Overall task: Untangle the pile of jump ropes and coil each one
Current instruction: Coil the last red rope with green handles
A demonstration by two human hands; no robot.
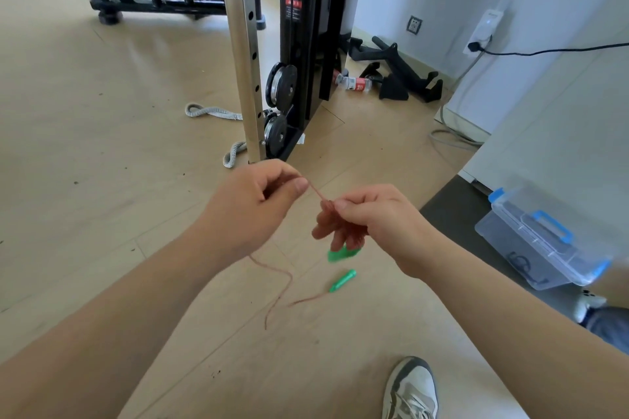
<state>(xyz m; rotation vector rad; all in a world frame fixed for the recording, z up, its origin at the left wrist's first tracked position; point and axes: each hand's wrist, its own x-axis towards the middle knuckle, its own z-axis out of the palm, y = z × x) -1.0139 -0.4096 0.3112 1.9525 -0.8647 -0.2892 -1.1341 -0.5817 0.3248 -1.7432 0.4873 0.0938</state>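
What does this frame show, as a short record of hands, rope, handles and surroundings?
left hand: pinches the rope
right hand: grips the rope, with turns seemingly wound round its fingers
rope: thin, reddish; short span between the hands, slack loop below left hand
upper handle: green, blurred, under right hand
lower handle: green, at rope's end; hanging or on floor, cannot tell
surroundings: gym machine, clear bin

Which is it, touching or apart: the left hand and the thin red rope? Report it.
Touching. The head view shows the left hand pinching the thin red rope between thumb and forefinger; the rope runs on to the right hand, which also grips it.
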